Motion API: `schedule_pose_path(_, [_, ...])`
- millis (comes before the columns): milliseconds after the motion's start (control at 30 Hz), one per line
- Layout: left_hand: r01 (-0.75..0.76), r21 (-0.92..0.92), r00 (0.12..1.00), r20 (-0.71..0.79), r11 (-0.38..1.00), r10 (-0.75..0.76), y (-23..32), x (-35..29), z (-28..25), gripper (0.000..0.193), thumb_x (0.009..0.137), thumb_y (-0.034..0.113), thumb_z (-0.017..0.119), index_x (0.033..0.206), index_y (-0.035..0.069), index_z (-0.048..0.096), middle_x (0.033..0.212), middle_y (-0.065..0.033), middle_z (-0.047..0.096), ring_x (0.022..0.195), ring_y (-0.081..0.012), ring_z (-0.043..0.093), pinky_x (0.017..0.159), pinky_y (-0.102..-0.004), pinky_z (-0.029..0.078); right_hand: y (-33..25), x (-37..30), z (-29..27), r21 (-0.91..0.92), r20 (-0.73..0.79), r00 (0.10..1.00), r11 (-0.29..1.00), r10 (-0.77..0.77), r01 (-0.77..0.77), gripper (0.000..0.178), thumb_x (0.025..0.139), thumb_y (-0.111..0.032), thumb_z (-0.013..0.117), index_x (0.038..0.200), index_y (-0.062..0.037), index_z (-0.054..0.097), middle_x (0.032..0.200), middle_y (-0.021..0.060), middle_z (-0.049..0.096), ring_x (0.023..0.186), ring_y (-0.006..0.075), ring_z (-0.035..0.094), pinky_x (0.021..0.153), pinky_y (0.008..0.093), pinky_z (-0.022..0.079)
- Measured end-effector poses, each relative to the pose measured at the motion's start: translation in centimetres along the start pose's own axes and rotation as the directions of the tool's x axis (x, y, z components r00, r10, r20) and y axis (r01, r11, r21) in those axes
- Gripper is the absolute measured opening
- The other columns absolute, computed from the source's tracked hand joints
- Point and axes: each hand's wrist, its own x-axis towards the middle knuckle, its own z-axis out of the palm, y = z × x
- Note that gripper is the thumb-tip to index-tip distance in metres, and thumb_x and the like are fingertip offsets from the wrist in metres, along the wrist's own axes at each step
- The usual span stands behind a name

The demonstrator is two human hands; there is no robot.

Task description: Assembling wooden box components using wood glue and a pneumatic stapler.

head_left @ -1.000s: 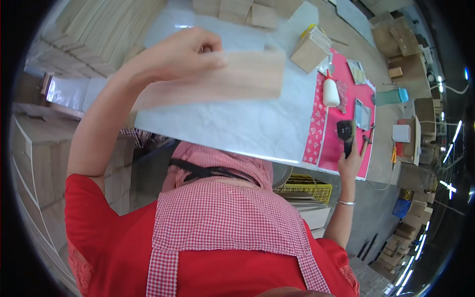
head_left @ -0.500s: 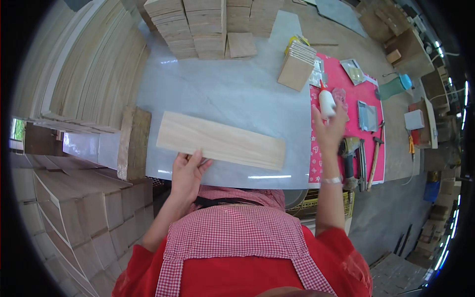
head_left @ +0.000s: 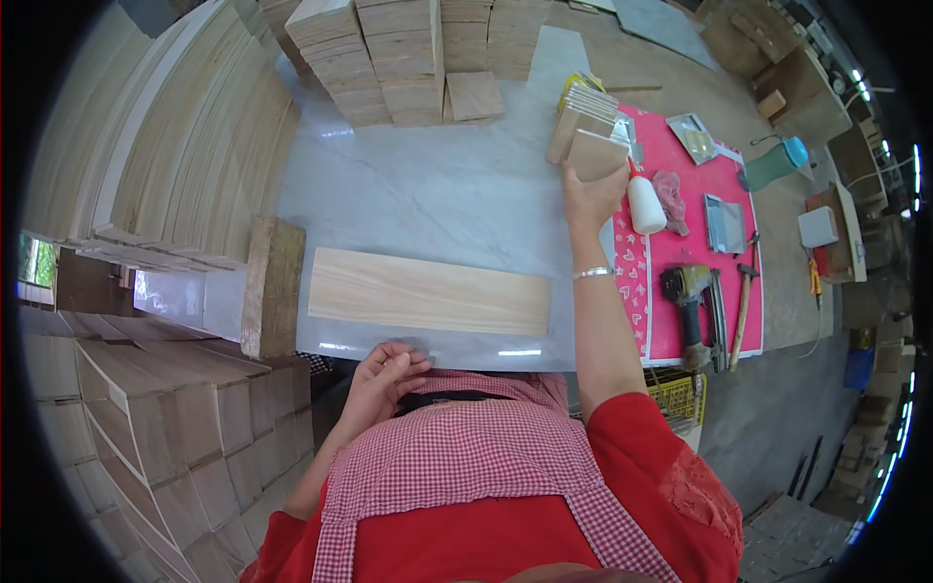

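A long pale wooden board lies flat on the grey tabletop in front of me. My left hand is at the table's front edge, just below the board and apart from it. Its fingers are loosely bent and hold nothing. At the right, my right hand grips a small wooden panel by its near end. That panel is tilted in front of a leaning row of similar panels. Beside the right hand, a white glue bottle with a red tip rests on a pink patterned sheet.
Tall stacks of boards stand at the left and back. A thick wooden block sits at the left edge. On the pink sheet are a nail gun, a hammer and crumpled plastic; a teal bottle stands beyond.
My left hand has let go of the long board and drawn back toward me; the board now lies straighter. My right hand has moved from the glue bottle leftward and taken hold of a small panel.
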Motion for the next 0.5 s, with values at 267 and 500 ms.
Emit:
schedule_pose_path(267, [-0.295,0.492,0.9,0.432,0.819,0.065,1.6,1.3,4.3,0.053,0.09,0.004,0.065,0.139,0.002,0.045,0.135,-0.012,0.055,0.128,-0.0232,0.053,0.108,-0.0378,0.04,2.1,-7.6,-9.9,0.469,-0.03,0.885,0.776,-0.464,0.422,0.025,0.07,0.002,0.07,0.088,-0.005,0.054,0.096,0.0121,0.06,0.09,0.0314,0.053,0.077,0.0423,0.044])
schedule_pose_path(500, [-0.575,0.407,0.748,0.612,0.71,0.256,0.0,7.6,12.4,0.089,0.082,0.013,0.076,0.153,0.005,0.023,0.151,-0.0141,0.039,0.137,-0.0289,0.042,0.111,-0.0426,0.036,-0.4,-10.2,-13.9,0.408,-0.109,0.807,0.714,-0.58,0.569,0.031,0.066,0.005,0.07,0.091,-0.0048,0.054,0.09,0.0109,0.059,0.082,0.0307,0.055,0.074,0.0376,0.047])
